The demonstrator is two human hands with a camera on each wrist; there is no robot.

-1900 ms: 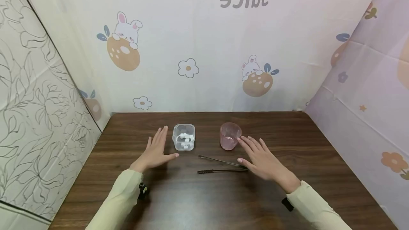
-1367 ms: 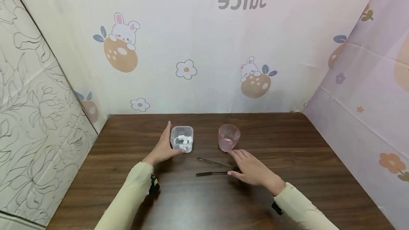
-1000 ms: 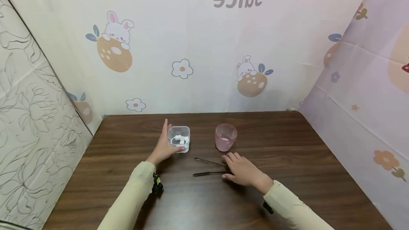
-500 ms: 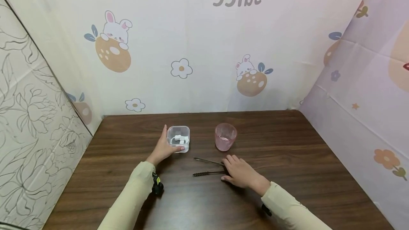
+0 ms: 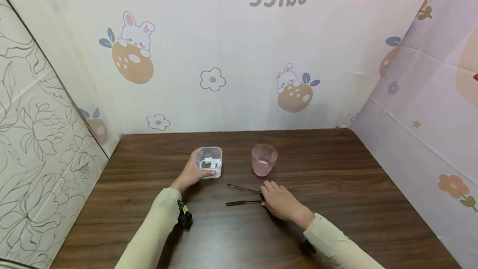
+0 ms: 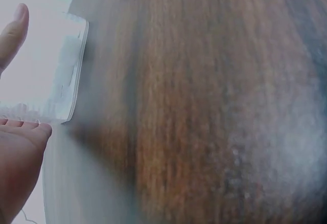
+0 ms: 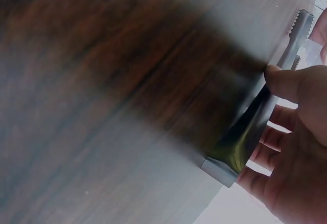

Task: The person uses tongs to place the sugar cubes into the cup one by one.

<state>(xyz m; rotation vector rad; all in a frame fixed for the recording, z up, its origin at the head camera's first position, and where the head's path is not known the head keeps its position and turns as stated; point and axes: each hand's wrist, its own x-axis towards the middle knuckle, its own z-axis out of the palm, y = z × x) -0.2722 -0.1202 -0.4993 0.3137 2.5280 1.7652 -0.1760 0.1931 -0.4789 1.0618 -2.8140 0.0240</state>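
Observation:
On the left, my left hand (image 5: 191, 172) grips a small clear plastic box (image 5: 210, 152), its thumb along the near wall and the other fingers behind. Inside lie several small white pieces (image 5: 213, 162), like cubes. The left wrist view shows the fingertips under the edge of the box (image 6: 61, 81). My right hand (image 5: 284, 202) holds metal tongs (image 5: 235, 203) at their joined end, arms spread apart and pointing left. In the right wrist view the thumb presses one side of the tongs (image 7: 248, 132), with fingers along the other. The tongs' toothed tips show beyond the thumb.
A pink translucent cup (image 5: 263, 163) stands upright right of the box, behind the tongs. All of it is on a dark wooden table (image 5: 328, 177). Printed curtains (image 5: 242, 53) hang at the back and right, and a floral panel (image 5: 41, 136) at the left.
My left hand has come right to the box and wrapped its fingers round it. My right hand has moved left and down onto the tongs and gripped their joined end. Box and cup stay in place.

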